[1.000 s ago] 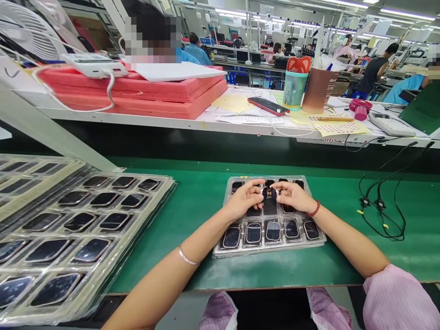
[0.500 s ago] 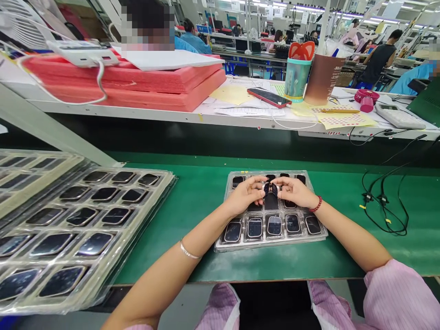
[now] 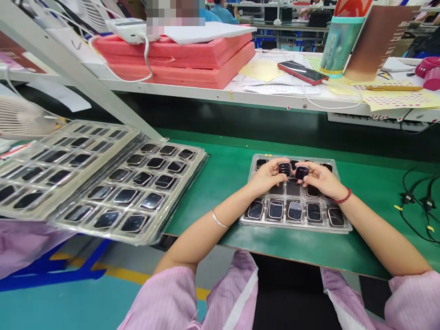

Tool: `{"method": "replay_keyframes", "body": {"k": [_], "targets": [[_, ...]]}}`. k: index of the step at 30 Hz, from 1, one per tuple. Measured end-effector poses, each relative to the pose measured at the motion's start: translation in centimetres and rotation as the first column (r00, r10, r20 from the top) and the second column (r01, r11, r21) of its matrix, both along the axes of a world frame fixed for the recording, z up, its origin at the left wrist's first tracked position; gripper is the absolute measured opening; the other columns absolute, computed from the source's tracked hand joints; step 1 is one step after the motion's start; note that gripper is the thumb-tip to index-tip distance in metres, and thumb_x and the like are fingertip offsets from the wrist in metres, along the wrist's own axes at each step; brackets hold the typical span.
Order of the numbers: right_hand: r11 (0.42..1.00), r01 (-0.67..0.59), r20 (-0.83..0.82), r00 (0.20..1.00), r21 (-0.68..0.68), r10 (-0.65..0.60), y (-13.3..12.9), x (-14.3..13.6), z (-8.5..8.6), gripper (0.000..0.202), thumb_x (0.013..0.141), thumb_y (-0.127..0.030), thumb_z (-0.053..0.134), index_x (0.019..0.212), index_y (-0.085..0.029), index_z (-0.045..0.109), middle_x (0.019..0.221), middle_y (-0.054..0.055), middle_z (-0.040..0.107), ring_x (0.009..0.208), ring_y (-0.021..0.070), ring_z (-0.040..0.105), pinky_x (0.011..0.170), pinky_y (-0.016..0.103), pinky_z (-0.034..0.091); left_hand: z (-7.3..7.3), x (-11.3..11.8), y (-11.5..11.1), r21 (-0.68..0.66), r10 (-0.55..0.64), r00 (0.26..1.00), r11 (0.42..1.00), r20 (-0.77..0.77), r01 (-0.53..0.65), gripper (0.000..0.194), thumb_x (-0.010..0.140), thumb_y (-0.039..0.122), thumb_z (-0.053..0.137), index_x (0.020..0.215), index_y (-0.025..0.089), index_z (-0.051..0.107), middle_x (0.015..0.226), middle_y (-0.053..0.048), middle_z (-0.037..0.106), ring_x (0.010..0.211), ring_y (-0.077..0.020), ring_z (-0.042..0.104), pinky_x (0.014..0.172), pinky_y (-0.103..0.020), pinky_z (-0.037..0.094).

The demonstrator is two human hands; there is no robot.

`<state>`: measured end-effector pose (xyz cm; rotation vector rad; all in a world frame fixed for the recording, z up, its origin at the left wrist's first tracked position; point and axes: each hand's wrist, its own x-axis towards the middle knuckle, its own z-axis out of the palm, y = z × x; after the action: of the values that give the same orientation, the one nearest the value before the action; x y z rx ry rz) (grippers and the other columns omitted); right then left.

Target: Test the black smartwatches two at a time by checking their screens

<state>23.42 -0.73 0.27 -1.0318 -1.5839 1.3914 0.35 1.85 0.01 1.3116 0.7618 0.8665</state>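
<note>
1. Clear plastic tray (image 3: 285, 225) is set on the green bench (image 3: 223, 174); above it, one watch (image 3: 285, 170) is pinched by the left hand's fingers (image 3: 282, 177), another watch (image 3: 302, 173) by the right hand (image 3: 321, 178).
2. Side-by-side viewing appears to be in hand; steady, separate grips are called for.
3. Stacked trays (image 3: 187, 176) are seen left, cables (image 3: 408, 197) right; tray slots are partly hidden by hands.

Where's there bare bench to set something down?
Bare green bench shows between the left tray stack and the tray under the left hand and right hand, and between that tray and the black cables, beyond the right forearm. Crowded: the shelf, with phone, cup and papers.
</note>
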Motion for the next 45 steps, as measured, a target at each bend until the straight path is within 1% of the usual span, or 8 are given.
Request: {"method": "replay_keyframes", "body": {"k": [4,8,12,18,25,38,42,45], "targets": [[1.0,-0.014,0.047,0.999,-0.001,0.014,-0.16,-0.03,0.22,0.04,0.082,-0.026,0.07,0.121,-0.018,0.068,0.1,0.01,0.076,0.076,0.0205,0.073,0.067,0.035,0.062,-0.06,-0.04,0.02,0.048,-0.008,1.0,0.999,-0.007,0.008,0.052,0.074,0.014,0.067,0.125,0.015,0.059,0.092,-0.004,0.072,0.069,-0.0102,0.064,0.063,-0.021,0.05],[1.0,-0.002,0.052,0.999,0.0,0.002,-0.28,-0.09,0.37,0.044,0.077,-0.021,0.07,0.121,-0.02,0.067,0.106,0.009,0.074,0.079,0.02,0.073,0.067,0.033,0.062,-0.1,-0.08,0.06,0.058,-0.019,1.0,0.998,-0.014,0.02,0.056,0.072,0.012,0.065,0.128,0.015,0.058,0.091,-0.005,0.072,0.07,-0.0109,0.065,0.062,-0.021,0.05],[1.0,-0.001,0.049,0.999,-0.003,0.001,-0.28,-0.11,0.35,0.047,0.076,-0.019,0.069,0.123,-0.02,0.066,0.105,0.008,0.074,0.081,0.0212,0.073,0.068,0.034,0.061,-0.11,-0.19,0.18,0.01,-0.018,1.0,1.0,-0.011,0.018,0.058,0.075,0.016,0.064,0.132,0.016,0.059,0.097,-0.007,0.073,0.076,-0.015,0.07,0.053,-0.019,0.045],[0.999,0.045,-0.035,0.998,-0.023,-0.046,-0.02,-0.01,0.38,0.046,0.079,-0.02,0.066,0.125,-0.022,0.067,0.111,0.009,0.074,0.08,0.0197,0.073,0.067,0.033,0.061,-0.2,-0.53,0.53,-0.029,-0.026,0.997,0.999,0.074,0.028,0.058,0.085,0.038,0.07,0.139,0.022,0.059,0.118,-0.01,0.068,0.086,-0.0179,0.073,0.058,-0.021,0.051],[0.988,0.083,-0.136,0.986,-0.133,-0.101,0.07,0.15,0.31,0.047,0.083,-0.027,0.067,0.13,-0.023,0.066,0.122,0.009,0.073,0.084,0.0194,0.075,0.071,0.033,0.063,-0.48,-0.58,0.68,0.006,-0.068,0.993,0.998,0.094,0.068,0.071,0.078,0.047,0.079,0.141,0.023,0.054,0.093,-0.005,0.067,0.067,-0.0122,0.066,0.051,-0.02,0.042],[0.987,0.099,-0.104,0.988,-0.127,-0.113,0.09,0.09,0.38,0.047,0.086,-0.034,0.07,0.131,-0.023,0.064,0.118,0.009,0.074,0.087,0.0217,0.076,0.074,0.037,0.065,-0.15,-0.53,0.6,-0.036,-0.053,0.997,0.998,0.057,0.055,0.074,0.071,0.053,0.084,0.13,0.019,0.055,0.087,-0.002,0.065,0.059,-0.0096,0.061,0.052,-0.021,0.042],[0.993,0.097,-0.059,0.993,-0.066,-0.101,0.04,-0.11,0.31,0.039,0.084,-0.036,0.072,0.12,-0.023,0.065,0.114,0.009,0.075,0.084,0.0206,0.075,0.074,0.037,0.063,-0.31,-0.54,0.73,-0.031,-0.045,0.998,0.998,0.049,0.047,0.076,0.071,0.053,0.084,0.131,0.017,0.054,0.089,-0.003,0.065,0.058,-0.01,0.061,0.052,-0.023,0.042],[0.988,0.103,0.051,0.993,0.111,-0.11,-0.25,-0.42,0.36,0.023,0.087,-0.039,0.07,0.103,-0.021,0.07,0.107,0.009,0.075,0.094,0.0241,0.072,0.079,0.041,0.061,-0.28,-0.5,0.76,-0.034,-0.038,0.998,0.999,0.06,0.04,0.075,0.071,0.052,0.084,0.129,0.017,0.054,0.089,-0.002,0.065,0.057,-0.0087,0.06,0.051,-0.022,0.041]]}}
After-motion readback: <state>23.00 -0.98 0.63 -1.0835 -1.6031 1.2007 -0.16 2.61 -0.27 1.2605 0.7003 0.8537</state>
